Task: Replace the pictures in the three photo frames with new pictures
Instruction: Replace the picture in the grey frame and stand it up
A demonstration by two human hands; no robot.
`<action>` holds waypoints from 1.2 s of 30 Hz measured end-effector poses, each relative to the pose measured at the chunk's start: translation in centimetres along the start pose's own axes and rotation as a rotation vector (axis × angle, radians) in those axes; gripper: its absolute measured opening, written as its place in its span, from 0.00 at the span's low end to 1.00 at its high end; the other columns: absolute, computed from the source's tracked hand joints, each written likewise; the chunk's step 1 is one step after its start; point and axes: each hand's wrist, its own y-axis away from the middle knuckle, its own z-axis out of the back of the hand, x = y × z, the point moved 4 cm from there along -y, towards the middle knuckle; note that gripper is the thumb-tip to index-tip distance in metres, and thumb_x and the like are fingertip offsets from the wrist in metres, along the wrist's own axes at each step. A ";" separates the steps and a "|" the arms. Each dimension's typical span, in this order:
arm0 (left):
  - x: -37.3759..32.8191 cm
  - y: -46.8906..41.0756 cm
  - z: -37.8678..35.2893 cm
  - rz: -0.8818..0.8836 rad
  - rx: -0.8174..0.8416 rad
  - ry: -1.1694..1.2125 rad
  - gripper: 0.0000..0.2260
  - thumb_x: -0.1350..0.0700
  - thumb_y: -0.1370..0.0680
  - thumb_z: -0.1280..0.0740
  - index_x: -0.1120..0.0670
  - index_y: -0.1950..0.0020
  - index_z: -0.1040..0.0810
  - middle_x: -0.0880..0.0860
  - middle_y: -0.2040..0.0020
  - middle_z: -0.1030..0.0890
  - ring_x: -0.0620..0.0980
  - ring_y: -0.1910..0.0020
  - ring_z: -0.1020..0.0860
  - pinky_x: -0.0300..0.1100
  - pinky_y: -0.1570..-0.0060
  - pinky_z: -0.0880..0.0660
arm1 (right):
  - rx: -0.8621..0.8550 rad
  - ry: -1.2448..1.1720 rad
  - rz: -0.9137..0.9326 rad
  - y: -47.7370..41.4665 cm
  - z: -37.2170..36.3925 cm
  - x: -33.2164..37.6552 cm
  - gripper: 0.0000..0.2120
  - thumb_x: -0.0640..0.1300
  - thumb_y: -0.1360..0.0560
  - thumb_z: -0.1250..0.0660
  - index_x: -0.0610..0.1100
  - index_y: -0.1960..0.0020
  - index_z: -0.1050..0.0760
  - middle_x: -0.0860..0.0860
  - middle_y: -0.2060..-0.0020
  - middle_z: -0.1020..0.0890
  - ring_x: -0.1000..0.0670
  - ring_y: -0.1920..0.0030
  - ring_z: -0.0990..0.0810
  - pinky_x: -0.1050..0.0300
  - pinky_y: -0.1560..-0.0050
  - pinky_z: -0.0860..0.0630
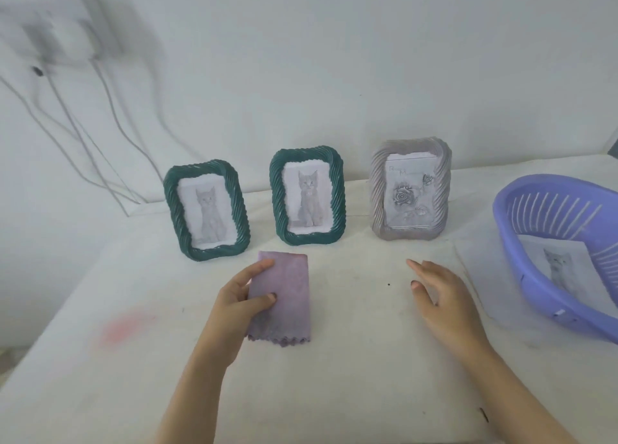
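Note:
Three photo frames stand upright along the back of the white table. The left green frame (206, 210) and the middle green frame (307, 196) each show a grey cat picture. The grey frame (410, 189) on the right shows a rose picture. My left hand (245, 293) holds a folded purple cloth (284, 296) lying on the table in front of the green frames, thumb on top and fingers along its left edge. My right hand (438, 293) hovers over the table in front of the grey frame, fingers straight, holding nothing. A cat picture (560, 266) lies inside the purple basket (521, 276).
The purple slotted basket sits at the right edge of the table. White cables (100, 116) hang down the wall at the back left from blurred sockets. A faint pink stain (123, 326) marks the tabletop at the left.

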 end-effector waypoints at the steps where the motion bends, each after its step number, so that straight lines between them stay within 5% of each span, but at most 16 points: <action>1: -0.2 0.9 1.6 0.004 -0.029 -0.013 0.24 0.64 0.37 0.32 0.49 0.42 0.22 0.57 0.53 0.16 0.53 0.57 0.17 0.40 0.64 0.22 | 0.033 0.120 0.012 0.2 -0.4 0.1 0.17 0.45 0.26 0.39 0.47 0.38 0.24 0.41 0.37 0.24 0.44 0.35 0.28 0.56 0.34 0.36; 4: -0.3 3.3 6.2 0.022 -0.140 -0.081 0.24 0.63 0.37 0.32 0.49 0.43 0.22 0.56 0.53 0.15 0.53 0.58 0.17 0.40 0.65 0.22 | 0.118 0.358 0.021 0.7 -1.1 0.0 0.23 0.51 0.27 0.44 0.47 0.36 0.26 0.40 0.33 0.29 0.42 0.31 0.33 0.44 0.31 0.41; 10: 1.0 5.2 11.4 0.018 -0.350 -0.545 0.21 0.67 0.28 0.35 0.48 0.39 0.24 0.55 0.45 0.21 0.53 0.53 0.24 0.41 0.59 0.28 | 0.194 0.462 0.010 1.2 -1.4 0.4 0.22 0.51 0.21 0.48 0.50 0.29 0.36 0.44 0.27 0.39 0.45 0.26 0.44 0.47 0.28 0.51; 15: 1.8 4.8 11.5 -0.039 -0.456 -1.068 0.22 0.64 0.28 0.37 0.48 0.37 0.24 0.56 0.29 0.34 0.56 0.32 0.38 0.46 0.35 0.38 | 0.207 0.455 -0.017 1.5 -0.9 1.1 0.21 0.48 0.21 0.45 0.51 0.28 0.38 0.45 0.26 0.41 0.46 0.25 0.46 0.49 0.27 0.54; 18: 1.3 4.8 9.5 -0.161 -0.472 -1.184 0.24 0.68 0.31 0.38 0.51 0.38 0.23 0.58 0.28 0.35 0.58 0.29 0.41 0.49 0.31 0.44 | 0.240 0.446 -0.043 1.7 -0.9 1.3 0.22 0.48 0.20 0.47 0.52 0.27 0.41 0.47 0.25 0.44 0.48 0.25 0.49 0.51 0.27 0.56; 23: 1.9 4.4 1.3 -0.401 -0.233 -1.060 0.17 0.63 0.25 0.35 0.51 0.38 0.23 0.55 0.32 0.29 0.56 0.33 0.33 0.46 0.34 0.39 | 0.303 0.364 -0.057 2.2 0.0 1.8 0.21 0.46 0.20 0.45 0.49 0.28 0.38 0.46 0.25 0.42 0.48 0.25 0.47 0.53 0.28 0.54; 27: 3.4 3.6 -5.4 -0.497 -0.013 -1.030 0.16 0.57 0.22 0.37 0.49 0.35 0.26 0.51 0.31 0.30 0.51 0.31 0.35 0.38 0.34 0.43 | 0.073 0.157 0.007 3.5 3.4 2.9 0.16 0.40 0.23 0.38 0.45 0.37 0.25 0.44 0.34 0.27 0.45 0.33 0.31 0.59 0.36 0.39; 32: 4.6 2.5 -11.1 -0.548 0.150 -1.122 0.19 0.53 0.21 0.40 0.50 0.30 0.32 0.53 0.28 0.33 0.53 0.29 0.37 0.44 0.31 0.43 | -0.350 0.477 0.244 4.6 10.1 4.3 0.14 0.37 0.30 0.36 0.47 0.46 0.19 0.40 0.40 0.23 0.38 0.43 0.26 0.46 0.42 0.33; 36: 5.3 1.7 -13.4 -0.577 0.192 -1.202 0.22 0.47 0.24 0.46 0.52 0.33 0.28 0.57 0.30 0.31 0.58 0.31 0.33 0.48 0.33 0.39 | -0.322 0.661 0.120 4.4 13.2 1.9 0.15 0.36 0.31 0.33 0.49 0.48 0.18 0.38 0.43 0.22 0.35 0.44 0.25 0.42 0.45 0.33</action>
